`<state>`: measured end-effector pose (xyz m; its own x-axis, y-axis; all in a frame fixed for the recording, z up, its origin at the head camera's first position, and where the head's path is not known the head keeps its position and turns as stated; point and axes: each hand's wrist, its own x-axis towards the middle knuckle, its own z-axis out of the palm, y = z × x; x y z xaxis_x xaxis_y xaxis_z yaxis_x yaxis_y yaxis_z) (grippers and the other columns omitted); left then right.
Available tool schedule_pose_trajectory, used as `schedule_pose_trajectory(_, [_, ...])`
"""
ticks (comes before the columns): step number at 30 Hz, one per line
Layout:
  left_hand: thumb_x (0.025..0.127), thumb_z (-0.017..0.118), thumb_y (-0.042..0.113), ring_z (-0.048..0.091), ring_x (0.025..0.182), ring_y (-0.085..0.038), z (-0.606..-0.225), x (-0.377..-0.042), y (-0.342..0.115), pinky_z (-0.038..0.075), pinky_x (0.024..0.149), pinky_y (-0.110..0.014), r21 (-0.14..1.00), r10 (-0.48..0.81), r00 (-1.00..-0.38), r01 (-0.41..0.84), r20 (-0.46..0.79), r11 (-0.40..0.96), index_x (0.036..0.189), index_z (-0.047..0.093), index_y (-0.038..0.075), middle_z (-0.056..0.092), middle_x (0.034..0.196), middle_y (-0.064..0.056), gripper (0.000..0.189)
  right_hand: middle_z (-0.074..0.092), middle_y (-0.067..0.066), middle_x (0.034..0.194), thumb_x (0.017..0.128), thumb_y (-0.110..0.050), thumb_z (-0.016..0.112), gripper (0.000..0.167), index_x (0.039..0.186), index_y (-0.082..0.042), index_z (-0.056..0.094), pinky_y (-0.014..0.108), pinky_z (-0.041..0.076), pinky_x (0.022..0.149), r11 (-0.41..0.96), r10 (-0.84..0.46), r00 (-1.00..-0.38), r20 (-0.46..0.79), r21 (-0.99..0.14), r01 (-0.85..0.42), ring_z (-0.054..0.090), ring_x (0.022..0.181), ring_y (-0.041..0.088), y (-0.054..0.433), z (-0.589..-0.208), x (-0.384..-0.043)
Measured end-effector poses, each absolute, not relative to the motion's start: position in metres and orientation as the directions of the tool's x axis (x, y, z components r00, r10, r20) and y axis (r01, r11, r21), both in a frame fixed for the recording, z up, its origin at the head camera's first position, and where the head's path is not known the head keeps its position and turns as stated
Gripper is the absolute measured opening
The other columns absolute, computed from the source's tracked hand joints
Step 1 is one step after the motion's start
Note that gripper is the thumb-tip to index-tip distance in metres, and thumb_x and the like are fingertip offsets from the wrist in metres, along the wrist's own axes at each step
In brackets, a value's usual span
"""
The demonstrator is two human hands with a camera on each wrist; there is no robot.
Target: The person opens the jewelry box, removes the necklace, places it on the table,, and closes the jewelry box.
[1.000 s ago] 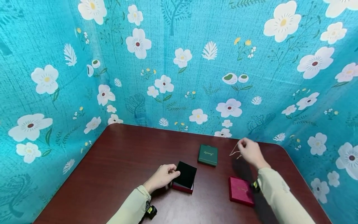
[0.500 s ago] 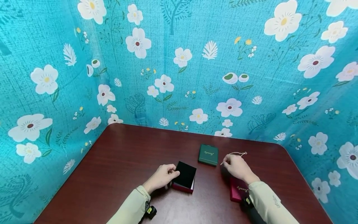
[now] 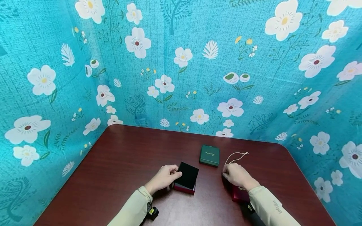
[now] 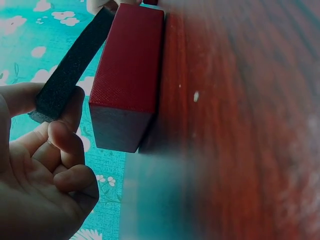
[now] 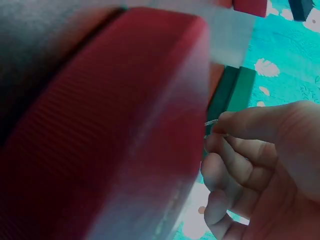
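Note:
My left hand (image 3: pixel 163 178) pinches the edge of a flat black foam pad (image 3: pixel 187 175) between thumb and fingers. In the left wrist view the pad (image 4: pixel 75 62) is tilted up from a small open red box (image 4: pixel 130 60). My right hand (image 3: pixel 238 175) is low over the table and pinches one end of a thin gold-coloured chain (image 3: pixel 237 153). The rest of that chain curves away behind the hand along the tabletop. Partly hidden under my right wrist is a red lid (image 3: pixel 239 195) with gold lettering. Only a bit of chain shows at the fingertips in the right wrist view.
A dark green jewelry box (image 3: pixel 209 155) with gold lettering stands between the hands, farther back. The dark reddish-brown table (image 3: pixel 135 153) meets a blue flowered cloth (image 3: pixel 169 103) at its back edge. The red lid (image 5: pixel 135 100) looms large in the right wrist view.
My right hand has come down leftwards and nearer, and the chain that hung from it now lies stretched behind it on the table. My left hand stays still with the pad.

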<state>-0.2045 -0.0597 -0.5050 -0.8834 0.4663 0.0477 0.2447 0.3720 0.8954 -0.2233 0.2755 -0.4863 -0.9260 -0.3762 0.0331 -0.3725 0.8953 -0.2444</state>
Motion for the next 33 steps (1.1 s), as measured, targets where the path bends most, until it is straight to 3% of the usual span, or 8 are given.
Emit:
schedule_pose_trajectory(3, [0.095, 0.057, 0.028, 0.056, 0.048, -0.032, -0.505, -0.205, -0.060, 0.045, 0.047, -0.027, 0.887, 0.468, -0.882, 0.256, 0.053, 0.383, 0.077, 0.052, 0.011, 0.055, 0.064, 0.005, 0.025, 0.058, -0.011, 0.068, 0.078, -0.008, 0.071, 0.013, 0.073, -0.017, 0.064, 0.032, 0.048, 0.059, 0.878, -0.423, -0.904, 0.066, -0.217, -0.427, 0.057, 0.065, 0.009, 0.276, -0.489, -0.222])
schedule_pose_trajectory(7, [0.095, 0.058, 0.028, 0.046, 0.044, -0.013, -0.505, -0.205, -0.060, 0.041, 0.052, -0.023, 0.872, 0.462, -0.884, 0.280, 0.072, 0.400, 0.076, 0.050, 0.012, 0.049, 0.061, 0.007, 0.026, 0.057, -0.012, 0.067, 0.076, -0.007, 0.071, 0.014, 0.072, -0.017, 0.064, 0.030, 0.047, 0.057, 0.858, -0.468, -0.879, 0.088, -0.192, -0.476, 0.055, 0.063, 0.007, 0.275, -0.490, -0.222])
schedule_pose_trajectory(10, [0.094, 0.058, 0.028, 0.040, 0.044, -0.006, -0.505, -0.206, -0.061, 0.039, 0.055, -0.023, 0.868, 0.461, -0.884, 0.289, 0.080, 0.405, 0.076, 0.050, 0.012, 0.046, 0.061, 0.007, 0.026, 0.057, -0.012, 0.066, 0.075, -0.007, 0.072, 0.013, 0.072, -0.017, 0.064, 0.030, 0.047, 0.057, 0.853, -0.479, -0.874, 0.089, -0.187, -0.487, 0.056, 0.063, 0.007, 0.274, -0.491, -0.221])
schedule_pose_trajectory(19, [0.093, 0.059, 0.023, 0.038, 0.041, -0.005, -0.506, -0.206, -0.063, 0.041, 0.062, -0.022, 0.866, 0.458, -0.884, 0.296, 0.090, 0.402, 0.085, 0.054, 0.012, 0.043, 0.062, 0.010, 0.015, 0.062, -0.009, 0.070, 0.078, -0.009, 0.071, 0.006, 0.076, -0.013, 0.068, 0.032, 0.049, 0.060, 0.842, -0.495, -0.864, 0.092, -0.196, -0.503, 0.060, 0.067, 0.011, 0.271, -0.489, -0.218])
schedule_pose_trajectory(25, [0.093, 0.059, 0.023, 0.038, 0.037, -0.004, -0.509, -0.206, -0.063, 0.039, 0.058, -0.021, 0.869, 0.457, -0.886, 0.284, 0.077, 0.406, 0.082, 0.052, 0.011, 0.041, 0.059, 0.009, 0.018, 0.059, -0.012, 0.069, 0.081, -0.012, 0.070, 0.010, 0.075, -0.018, 0.066, 0.032, 0.049, 0.062, 0.852, -0.473, -0.872, 0.127, -0.188, -0.489, 0.059, 0.068, 0.010, 0.263, -0.484, -0.217])
schedule_pose_trajectory(33, [0.092, 0.060, 0.023, 0.038, 0.041, -0.004, -0.511, -0.206, -0.062, 0.038, 0.056, -0.021, 0.862, 0.416, -0.907, 0.255, 0.057, 0.439, 0.082, 0.053, 0.012, 0.044, 0.059, 0.010, 0.016, 0.060, -0.009, 0.076, 0.084, -0.015, 0.069, 0.003, 0.081, -0.014, 0.069, 0.030, 0.048, 0.062, 0.858, -0.424, -0.897, 0.121, -0.264, -0.441, 0.055, 0.067, 0.007, 0.242, -0.474, -0.207])
